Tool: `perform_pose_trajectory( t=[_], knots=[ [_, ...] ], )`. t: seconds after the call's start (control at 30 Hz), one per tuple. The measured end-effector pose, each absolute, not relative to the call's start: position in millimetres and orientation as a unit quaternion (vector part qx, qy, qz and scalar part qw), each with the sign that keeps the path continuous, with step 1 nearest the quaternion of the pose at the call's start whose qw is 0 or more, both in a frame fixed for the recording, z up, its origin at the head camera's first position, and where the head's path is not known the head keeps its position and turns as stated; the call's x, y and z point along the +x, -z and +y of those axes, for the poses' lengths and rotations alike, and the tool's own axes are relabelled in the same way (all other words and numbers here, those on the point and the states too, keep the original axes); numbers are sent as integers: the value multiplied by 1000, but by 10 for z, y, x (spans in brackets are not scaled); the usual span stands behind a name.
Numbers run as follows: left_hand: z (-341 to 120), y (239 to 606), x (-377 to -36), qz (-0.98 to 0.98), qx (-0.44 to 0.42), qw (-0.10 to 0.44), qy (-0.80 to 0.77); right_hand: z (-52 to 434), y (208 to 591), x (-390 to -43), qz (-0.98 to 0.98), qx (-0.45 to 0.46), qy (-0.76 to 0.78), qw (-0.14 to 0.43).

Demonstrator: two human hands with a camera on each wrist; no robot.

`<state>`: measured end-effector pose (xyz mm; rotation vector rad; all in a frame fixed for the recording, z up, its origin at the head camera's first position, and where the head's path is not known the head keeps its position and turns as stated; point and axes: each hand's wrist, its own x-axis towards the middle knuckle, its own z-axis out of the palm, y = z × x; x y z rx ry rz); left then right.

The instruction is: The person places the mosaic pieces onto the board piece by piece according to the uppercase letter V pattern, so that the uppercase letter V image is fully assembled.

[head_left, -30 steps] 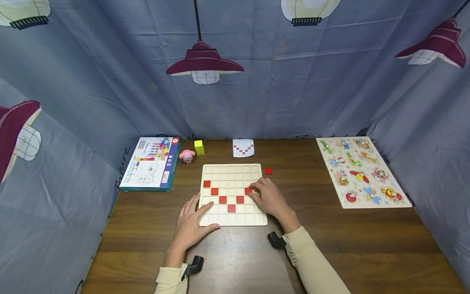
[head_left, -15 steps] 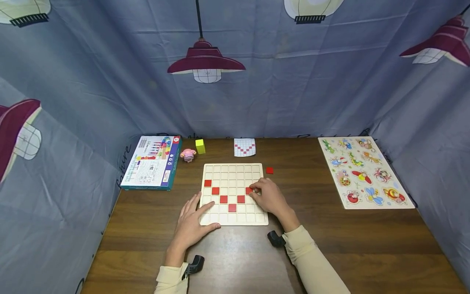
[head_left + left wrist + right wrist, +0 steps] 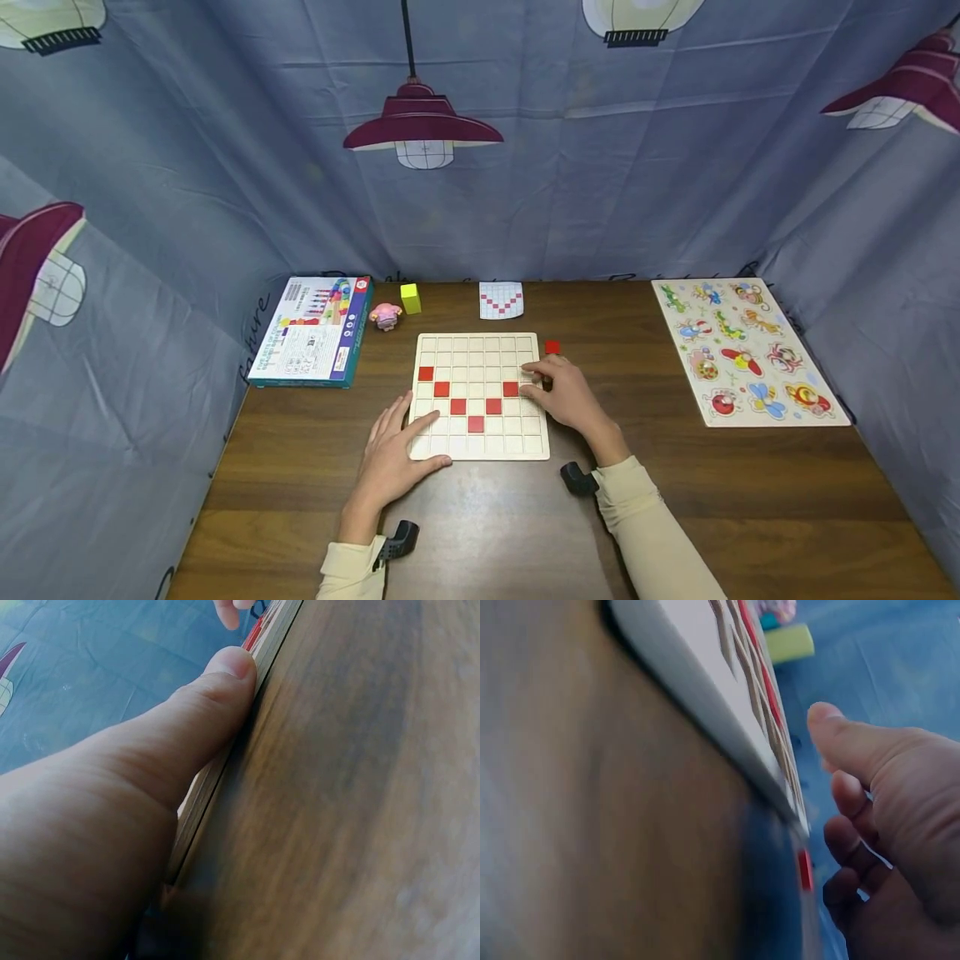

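While flat on the brown table [image 3: 750,500], serving as the landmark for every line below: grid board [image 3: 480,358], pale wood, at the middle.

Table: under the board, all things resting on it.
Animal puzzle [image 3: 746,350]: well right of the board, lying flat.
Box [image 3: 311,331]: left of the board, well apart, colourful lid up.
Board: six red squares seated in its cells, forming an unfinished V; one of them, the red square [image 3: 511,388], just left of the right fingertips.
Left hand [image 3: 393,458]: at the board's near left corner, fingers straight and spread, fingertips lying on the board, thumb pressed along its near edge [image 3: 217,769]; holding nothing.
Right hand [image 3: 566,398]: over the board's right edge, fingers loosely bent, tips touching the cells there; nothing gripped, as far as can be seen.
Pattern card [image 3: 501,301]: just behind the board, showing a red V.
Yellow block [image 3: 409,298]: behind the board's far left corner.
Pink toy [image 3: 386,316]: beside the yellow block, nearer the box.
Loose red square [image 3: 552,347]: on the table just off the board's far right corner, near the right hand, not touched.
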<state>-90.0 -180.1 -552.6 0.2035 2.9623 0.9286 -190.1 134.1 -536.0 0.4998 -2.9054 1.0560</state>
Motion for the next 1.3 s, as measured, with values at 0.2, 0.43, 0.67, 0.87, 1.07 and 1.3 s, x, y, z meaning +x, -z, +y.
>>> perform_pose_trajectory(
  t=[0.2, 0.43, 0.67, 0.87, 1.07, 1.3],
  knots=[
    [-1798, 5540, -902, 953, 66, 22, -295, 1666, 5370, -2083, -928, 112, -355, 14],
    [-1796, 5506, -900, 953, 65, 25, -293, 1937, 5431, -2302, -936, 84, -343, -6],
    [-1793, 5503, -899, 954, 64, 24, -291, 1972, 5531, -2417, -939, 84, -332, -31],
    [-1793, 5534, -909, 954, 67, 24, -291, 1955, 5553, -2445, -940, 77, -331, -30],
    [-1796, 5552, -911, 953, 62, 25, -294, 1935, 5576, -2449, -945, 73, -318, -22],
    [-1819, 5569, -910, 956, 58, 37, -285, 1870, 5626, -2437, -951, 81, -297, 27]
  ],
)
